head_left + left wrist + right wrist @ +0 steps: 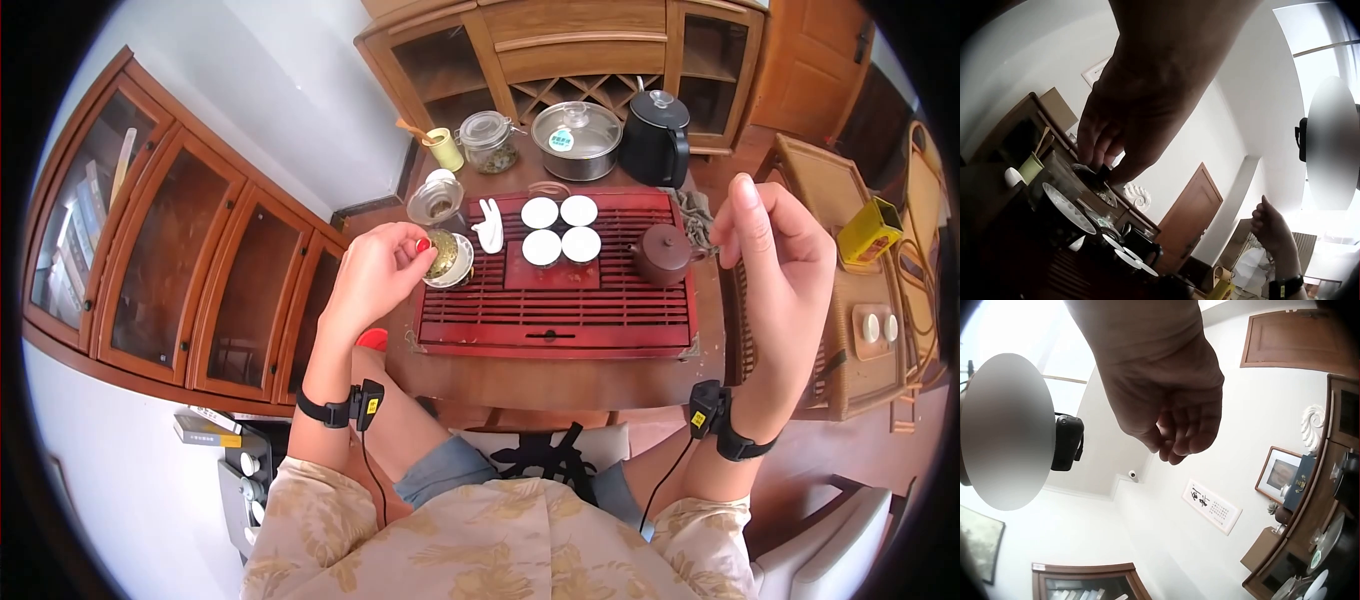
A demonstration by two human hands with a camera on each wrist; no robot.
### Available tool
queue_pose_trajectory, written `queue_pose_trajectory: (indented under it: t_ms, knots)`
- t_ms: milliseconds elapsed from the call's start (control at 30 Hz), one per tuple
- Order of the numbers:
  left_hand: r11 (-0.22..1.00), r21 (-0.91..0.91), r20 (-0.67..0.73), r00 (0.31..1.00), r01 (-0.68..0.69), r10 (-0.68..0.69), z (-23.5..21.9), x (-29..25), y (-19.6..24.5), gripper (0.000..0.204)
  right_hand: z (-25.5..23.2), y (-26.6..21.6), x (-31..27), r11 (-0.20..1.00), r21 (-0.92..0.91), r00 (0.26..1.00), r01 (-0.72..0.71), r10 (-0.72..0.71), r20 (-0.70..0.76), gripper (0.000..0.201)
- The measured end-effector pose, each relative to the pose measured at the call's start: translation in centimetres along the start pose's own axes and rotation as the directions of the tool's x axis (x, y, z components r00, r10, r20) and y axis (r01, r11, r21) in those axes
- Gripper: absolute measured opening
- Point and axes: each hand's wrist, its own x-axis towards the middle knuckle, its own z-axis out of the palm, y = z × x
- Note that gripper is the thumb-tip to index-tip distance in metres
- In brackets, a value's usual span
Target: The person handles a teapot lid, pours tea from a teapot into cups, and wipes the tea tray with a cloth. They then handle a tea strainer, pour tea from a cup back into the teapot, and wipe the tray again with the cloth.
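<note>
The left hand [372,275] pinches the red knob [423,244] of a clear glass lid [438,262] between thumb and fingers. In the left wrist view the lid [1099,187] is tilted and stands over the white rim of a dark-sided bowl [1067,209]. Seen from the head, the lid overlaps that bowl's pale rim [463,262] at the left edge of the red slatted tea tray [560,340]. Raised in the air right of the tray, the right hand [780,260] holds nothing, its fingers loosely curled.
On the tray are several white cups [541,247], a white figurine [489,228] and a brown teapot [662,255]. Behind it stand a glass jar [488,150], a lidded steel pot [577,150] and a black kettle [655,140]. A glass vessel [436,205] sits just behind the bowl.
</note>
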Motion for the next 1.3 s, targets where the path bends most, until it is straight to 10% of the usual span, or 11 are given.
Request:
queue_pose_trajectory:
  t_ms: [600, 1300]
  knots:
    - [0.999, 0.039, 0.056, 0.998, -0.026, 0.023, 2.6, 0.8, -1.6, 0.021, -0.3, 0.2, 0.0, 1.0, -0.005, 0.999, -0.008, 0.007, -0.031, 0.03]
    - [0.99, 0.144, 0.09, 0.996, -0.009, -0.004, 4.6, -0.7, -0.9, 0.079, -0.2, -0.3, -0.1, 0.999, -0.022, 0.999, -0.038, 0.038, -0.019, 0.029]
